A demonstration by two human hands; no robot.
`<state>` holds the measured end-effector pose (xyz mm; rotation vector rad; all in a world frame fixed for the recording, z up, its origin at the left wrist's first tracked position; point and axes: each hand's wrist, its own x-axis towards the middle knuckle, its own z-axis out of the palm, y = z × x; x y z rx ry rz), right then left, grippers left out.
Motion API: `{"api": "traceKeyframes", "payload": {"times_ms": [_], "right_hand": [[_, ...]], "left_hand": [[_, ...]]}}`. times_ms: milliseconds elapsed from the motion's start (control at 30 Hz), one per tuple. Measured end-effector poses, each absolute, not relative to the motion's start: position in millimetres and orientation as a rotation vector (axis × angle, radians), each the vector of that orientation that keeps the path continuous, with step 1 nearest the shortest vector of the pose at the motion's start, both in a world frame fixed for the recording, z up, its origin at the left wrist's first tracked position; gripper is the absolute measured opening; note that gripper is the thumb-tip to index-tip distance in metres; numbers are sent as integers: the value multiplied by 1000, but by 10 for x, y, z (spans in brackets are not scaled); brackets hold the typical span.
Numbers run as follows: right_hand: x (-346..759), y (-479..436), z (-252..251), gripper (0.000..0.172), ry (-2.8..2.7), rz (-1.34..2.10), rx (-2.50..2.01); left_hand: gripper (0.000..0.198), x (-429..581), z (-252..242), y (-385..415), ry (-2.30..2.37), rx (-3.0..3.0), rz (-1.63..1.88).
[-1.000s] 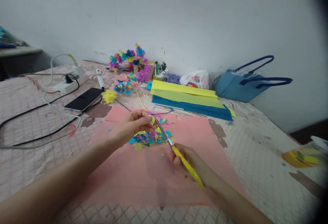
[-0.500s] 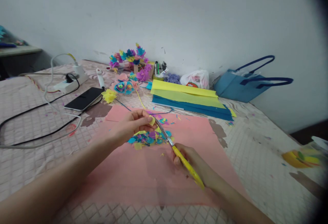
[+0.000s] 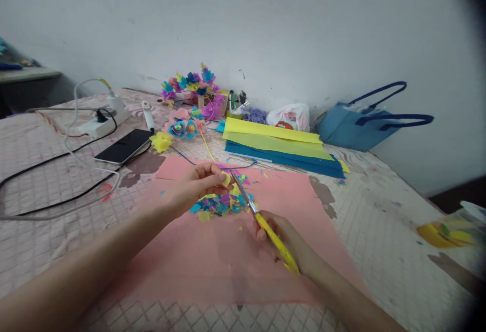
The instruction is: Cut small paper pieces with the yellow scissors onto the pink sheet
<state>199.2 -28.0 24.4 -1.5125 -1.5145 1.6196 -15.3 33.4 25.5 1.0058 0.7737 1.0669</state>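
Note:
My left hand [image 3: 197, 186] pinches a small yellow paper piece [image 3: 227, 179] above a pink paper sheet [image 3: 235, 256]. My right hand [image 3: 284, 243] is closed around the yellow handles of a pair of scissors [image 3: 261, 220], whose blades point up at the yellow piece. Under both hands lies a pile of small coloured paper scraps [image 3: 220, 204] on the pink sheet.
Yellow and blue paper sheets [image 3: 277, 144] lie stacked behind, with paper flowers [image 3: 192, 86], a phone [image 3: 123, 146], a power strip with cables [image 3: 102, 122], a white plastic bag [image 3: 290, 117] and a blue tote bag [image 3: 353, 124] near the wall. Coloured paper [image 3: 444, 233] lies at the right edge.
The scissors have shifted slightly with my right hand, and a small yellow scrap now shows beside the blades. My left hand has stayed where it was.

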Motion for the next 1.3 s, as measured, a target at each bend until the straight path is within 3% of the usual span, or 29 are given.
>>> {"api": "traceKeyframes", "payload": {"times_ms": [267,1300], "right_hand": [[2008,-256,121,40,-1581,1422,-1352],[1892,-254,129,23,-1343,1321,-1279]], "left_hand": [[25,42,160,127,876,1169,918],[24,219,37,-85,872,1098,760]]}}
